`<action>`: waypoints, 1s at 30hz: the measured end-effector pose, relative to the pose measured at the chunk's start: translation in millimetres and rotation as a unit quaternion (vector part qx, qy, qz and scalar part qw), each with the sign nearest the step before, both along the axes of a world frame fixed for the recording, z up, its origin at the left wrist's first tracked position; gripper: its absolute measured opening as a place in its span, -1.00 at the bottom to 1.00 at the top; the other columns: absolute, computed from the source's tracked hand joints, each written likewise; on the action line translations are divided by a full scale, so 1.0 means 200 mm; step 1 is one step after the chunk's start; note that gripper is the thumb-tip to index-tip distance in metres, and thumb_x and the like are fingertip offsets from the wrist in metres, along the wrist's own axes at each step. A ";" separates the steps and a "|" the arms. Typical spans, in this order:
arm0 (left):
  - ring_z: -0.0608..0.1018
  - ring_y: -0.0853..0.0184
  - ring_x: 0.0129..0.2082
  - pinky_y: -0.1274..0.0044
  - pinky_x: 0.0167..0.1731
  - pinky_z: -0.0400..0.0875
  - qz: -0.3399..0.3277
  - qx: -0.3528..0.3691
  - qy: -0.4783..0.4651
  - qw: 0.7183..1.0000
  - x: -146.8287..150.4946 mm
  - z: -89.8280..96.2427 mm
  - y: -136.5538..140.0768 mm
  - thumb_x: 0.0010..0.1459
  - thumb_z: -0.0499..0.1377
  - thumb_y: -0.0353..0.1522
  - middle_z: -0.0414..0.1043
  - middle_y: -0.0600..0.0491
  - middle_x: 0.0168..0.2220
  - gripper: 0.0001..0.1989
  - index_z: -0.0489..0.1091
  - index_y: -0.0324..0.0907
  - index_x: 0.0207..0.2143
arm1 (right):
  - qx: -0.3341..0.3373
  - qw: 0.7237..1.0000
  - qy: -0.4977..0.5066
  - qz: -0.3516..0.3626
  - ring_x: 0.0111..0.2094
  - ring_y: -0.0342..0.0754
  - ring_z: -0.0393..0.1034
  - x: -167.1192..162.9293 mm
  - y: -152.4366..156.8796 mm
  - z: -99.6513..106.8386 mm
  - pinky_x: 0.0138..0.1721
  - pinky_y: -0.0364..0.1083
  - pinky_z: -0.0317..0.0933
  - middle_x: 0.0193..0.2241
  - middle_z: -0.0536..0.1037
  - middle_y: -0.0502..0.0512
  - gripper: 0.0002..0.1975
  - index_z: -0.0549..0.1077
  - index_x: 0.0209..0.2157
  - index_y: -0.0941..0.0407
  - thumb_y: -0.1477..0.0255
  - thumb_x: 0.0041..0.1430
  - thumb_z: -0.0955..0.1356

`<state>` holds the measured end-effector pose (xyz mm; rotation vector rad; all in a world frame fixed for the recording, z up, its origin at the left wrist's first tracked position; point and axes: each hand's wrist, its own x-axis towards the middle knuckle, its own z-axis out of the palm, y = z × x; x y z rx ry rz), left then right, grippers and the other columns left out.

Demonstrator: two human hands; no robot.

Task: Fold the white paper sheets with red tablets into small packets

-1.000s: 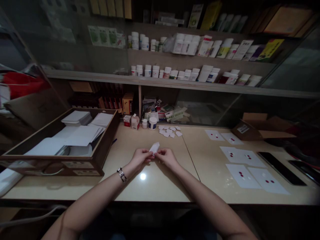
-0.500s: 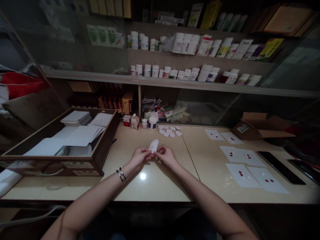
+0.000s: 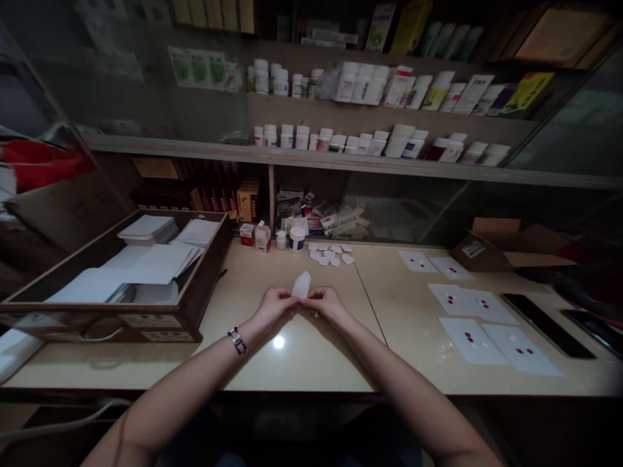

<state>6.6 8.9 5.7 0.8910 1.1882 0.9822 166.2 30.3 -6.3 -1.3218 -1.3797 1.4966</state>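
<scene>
Between my two hands, above the middle of the counter, is a small folded paper packet (image 3: 302, 284) with a pointed top. My left hand (image 3: 276, 306) pinches its lower left side, thumb on top. From the other side my right hand (image 3: 327, 303) grips the lower edge, its fingertips meeting those of the left. Whatever lies inside the paper is hidden. Just beyond my hands lie several folded white packets (image 3: 335, 262). To the right, several flat paper sheets (image 3: 470, 353) each carry red and white pills.
An open wooden drawer (image 3: 189, 318) with white paper stacks stands at left. White bottles (image 3: 296, 240) and small boxes (image 3: 263, 237) sit at the counter's back. A black phone (image 3: 548, 326) and an open cardboard box (image 3: 487, 250) are at right, below shelves of medicine bottles.
The packet has turned more upright and shifted slightly right. My right fingers have closed in on its lower edge, and both hands are now nearly level.
</scene>
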 end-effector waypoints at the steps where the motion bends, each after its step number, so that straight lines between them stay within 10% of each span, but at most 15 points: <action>1: 0.44 0.49 -0.62 0.70 -0.65 0.24 0.008 0.026 0.014 1.000 0.00 0.00 0.00 -0.16 0.36 -0.37 0.47 0.02 -0.55 -0.79 0.47 -0.34 -0.49 | -0.012 1.000 -0.003 0.004 -0.74 -0.25 0.14 0.01 0.00 0.01 -0.70 -0.23 -0.07 -0.78 0.36 -0.09 -0.72 0.41 -0.61 0.16 0.27 -0.30 0.49; 30: 0.29 0.50 -0.69 0.64 -0.64 0.11 -0.051 0.072 0.073 0.993 -0.02 -0.02 0.01 -0.29 0.36 -0.17 0.29 0.14 -0.71 -0.63 0.38 -0.29 -0.64 | 0.001 0.997 0.011 0.079 -0.73 -0.26 0.13 0.01 -0.01 0.03 -0.71 -0.24 -0.07 -0.71 0.40 -0.06 -0.64 0.44 -0.58 0.20 0.17 -0.24 0.47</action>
